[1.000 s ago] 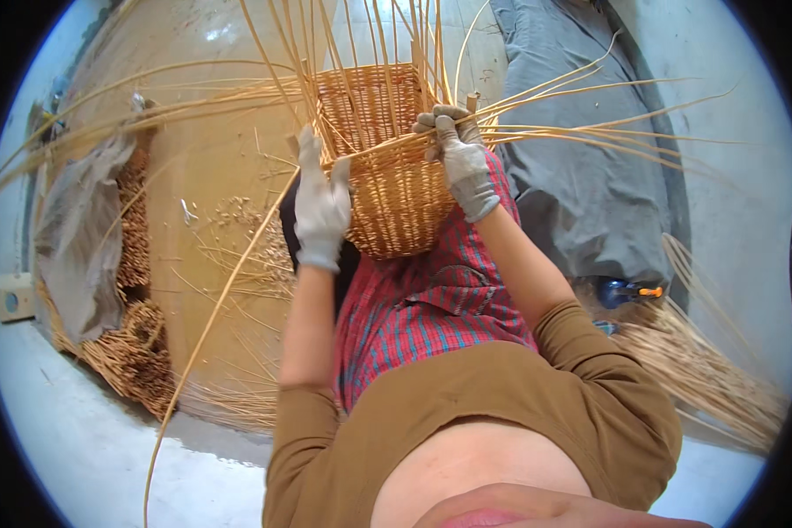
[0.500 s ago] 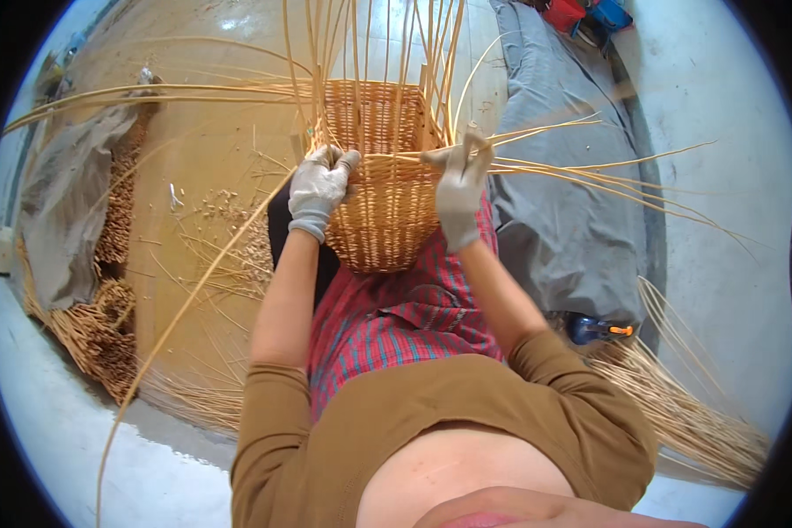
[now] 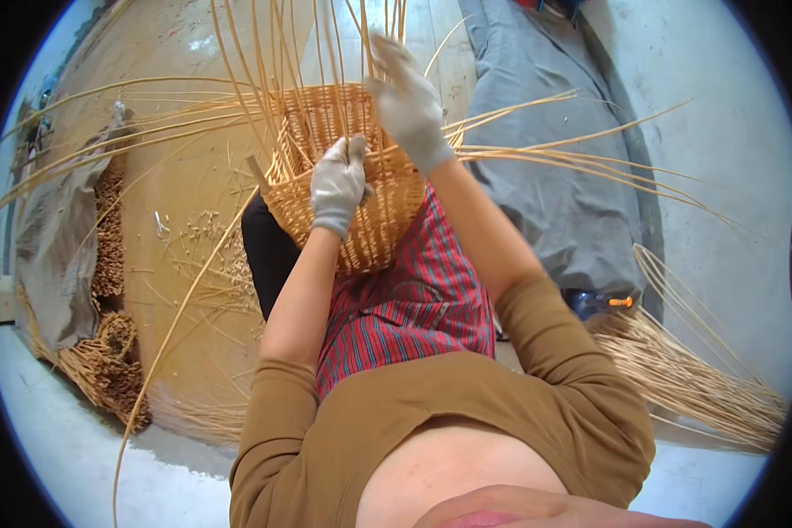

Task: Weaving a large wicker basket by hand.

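Observation:
A half-woven wicker basket (image 3: 378,216) sits tilted in my lap, its opening facing up and away. Tall upright canes (image 3: 312,53) rise from its far rim, and loose cane ends stick out on both sides. My left hand (image 3: 337,187), in a pale work glove, grips the near rim, fingers closed around it with the thumb upward. Above the basket's right side, my right hand (image 3: 407,104), gloved too, is raised beside the upright canes. Its fingers are apart and nothing shows in them. Part of the basket's right wall is hidden behind that hand.
Bundled canes (image 3: 110,361) lie at the left under a grey cloth (image 3: 66,251). At the right are a grey-covered long shape (image 3: 554,194), a dark blue object with an orange part (image 3: 620,302) and a sheaf of canes (image 3: 695,378). Cane scraps (image 3: 211,229) litter the floor.
The basket has turned and shifted left. My left hand has moved right along the near rim. My right hand has left the right end of the rim and risen up and left, fingers spread.

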{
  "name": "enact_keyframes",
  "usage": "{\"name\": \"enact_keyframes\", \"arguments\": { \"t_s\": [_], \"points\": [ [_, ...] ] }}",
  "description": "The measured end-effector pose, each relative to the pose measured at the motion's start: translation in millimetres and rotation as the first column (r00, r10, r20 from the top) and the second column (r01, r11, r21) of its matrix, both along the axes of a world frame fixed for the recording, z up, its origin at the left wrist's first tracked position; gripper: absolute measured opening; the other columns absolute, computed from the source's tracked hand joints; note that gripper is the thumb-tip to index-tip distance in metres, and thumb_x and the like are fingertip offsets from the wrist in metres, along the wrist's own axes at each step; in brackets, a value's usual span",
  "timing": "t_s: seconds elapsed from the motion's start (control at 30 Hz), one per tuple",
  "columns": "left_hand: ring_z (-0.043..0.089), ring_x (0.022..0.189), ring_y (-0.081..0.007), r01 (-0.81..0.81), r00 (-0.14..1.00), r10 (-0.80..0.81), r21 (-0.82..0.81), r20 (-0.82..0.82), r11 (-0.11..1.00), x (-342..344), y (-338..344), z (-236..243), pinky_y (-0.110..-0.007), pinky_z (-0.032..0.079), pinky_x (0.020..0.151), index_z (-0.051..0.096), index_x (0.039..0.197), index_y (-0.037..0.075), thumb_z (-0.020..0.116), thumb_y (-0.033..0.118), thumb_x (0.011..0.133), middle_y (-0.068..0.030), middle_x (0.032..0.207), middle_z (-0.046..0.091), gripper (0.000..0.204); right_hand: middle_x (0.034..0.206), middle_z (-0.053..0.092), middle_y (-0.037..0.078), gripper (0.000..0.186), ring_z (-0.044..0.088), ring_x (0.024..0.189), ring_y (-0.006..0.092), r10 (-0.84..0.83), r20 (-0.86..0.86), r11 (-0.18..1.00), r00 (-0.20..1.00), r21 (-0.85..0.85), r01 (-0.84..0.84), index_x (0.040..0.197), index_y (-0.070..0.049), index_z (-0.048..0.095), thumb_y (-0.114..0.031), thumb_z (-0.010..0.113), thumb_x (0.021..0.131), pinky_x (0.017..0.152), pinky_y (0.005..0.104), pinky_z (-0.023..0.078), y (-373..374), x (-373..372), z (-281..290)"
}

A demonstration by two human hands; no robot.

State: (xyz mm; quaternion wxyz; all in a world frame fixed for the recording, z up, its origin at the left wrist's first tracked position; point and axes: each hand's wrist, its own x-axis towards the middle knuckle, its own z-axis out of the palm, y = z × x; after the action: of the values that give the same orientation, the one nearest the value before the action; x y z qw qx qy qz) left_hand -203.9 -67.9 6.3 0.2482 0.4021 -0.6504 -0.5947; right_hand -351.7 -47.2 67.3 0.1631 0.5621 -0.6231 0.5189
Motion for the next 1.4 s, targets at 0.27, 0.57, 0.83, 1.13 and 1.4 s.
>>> {"name": "enact_keyframes", "arguments": {
  "t_s": [0.27,0.57,0.83,1.13,1.4],
  "points": [
    [0.056,0.040,-0.0139,0.003,0.992,-0.013,0.087,0.124,0.996,4,-13,4,-0.030,0.047,0.039,0.059,0.087,0.004,0.065,0.034,0.099,-0.0022,0.057,0.054,0.033,0.098,0.068,0.011,0.034,0.067,0.072,0.0164,-0.156,0.914,0.988,0.376,0.144,0.061,0.138,-0.010,0.049,-0.024,0.048,0.107,0.060,0.0314,0.057,144,32,-104],
    [0.053,0.119,-0.0202,-0.277,0.702,0.033,-0.230,-0.711,0.933,128,-6,-139,-0.034,0.042,0.104,0.047,0.142,0.003,0.051,0.021,0.103,-0.0090,0.135,0.055,0.043,0.105,0.070,0.011,0.044,0.066,0.099,0.0356,0.550,-0.173,0.817,0.817,-0.093,-0.569,0.119,-0.017,0.067,-0.038,0.074,0.080,0.089,0.0457,0.051,-3,202,-2],
    [0.061,0.075,-0.0175,-0.080,0.837,0.082,0.027,-0.541,0.996,141,-105,-25,-0.029,0.051,0.071,0.066,0.102,0.005,0.035,0.067,0.100,-0.0052,0.081,0.063,0.069,0.067,0.066,0.007,0.014,0.066,0.065,0.0314,0.654,0.271,0.721,0.706,0.061,-0.691,0.071,-0.013,0.064,-0.018,0.066,0.084,0.065,0.0403,0.054,40,182,-69],
    [0.061,0.095,-0.0081,0.070,0.944,-0.049,0.054,-0.327,0.996,137,-86,-18,-0.024,0.049,0.078,0.064,0.112,0.007,0.068,0.008,0.096,-0.0008,0.107,0.070,0.016,0.084,0.070,0.007,0.008,0.070,0.079,0.0160,0.318,0.900,0.893,0.299,-0.178,-0.413,0.100,-0.004,0.065,-0.010,0.066,0.096,0.077,0.0284,0.058,46,80,-87],
    [0.058,0.084,-0.0072,-0.180,0.930,0.135,-0.104,-0.341,0.978,102,-74,-39,-0.022,0.048,0.076,0.063,0.102,0.006,0.066,0.001,0.095,0.0017,0.093,0.066,0.009,0.110,0.072,0.013,0.028,0.068,0.112,0.0248,0.172,0.016,0.984,0.985,0.047,-0.172,0.119,-0.012,0.065,-0.018,0.067,0.093,0.092,0.0343,0.054,-89,99,-6]
  ]
}}
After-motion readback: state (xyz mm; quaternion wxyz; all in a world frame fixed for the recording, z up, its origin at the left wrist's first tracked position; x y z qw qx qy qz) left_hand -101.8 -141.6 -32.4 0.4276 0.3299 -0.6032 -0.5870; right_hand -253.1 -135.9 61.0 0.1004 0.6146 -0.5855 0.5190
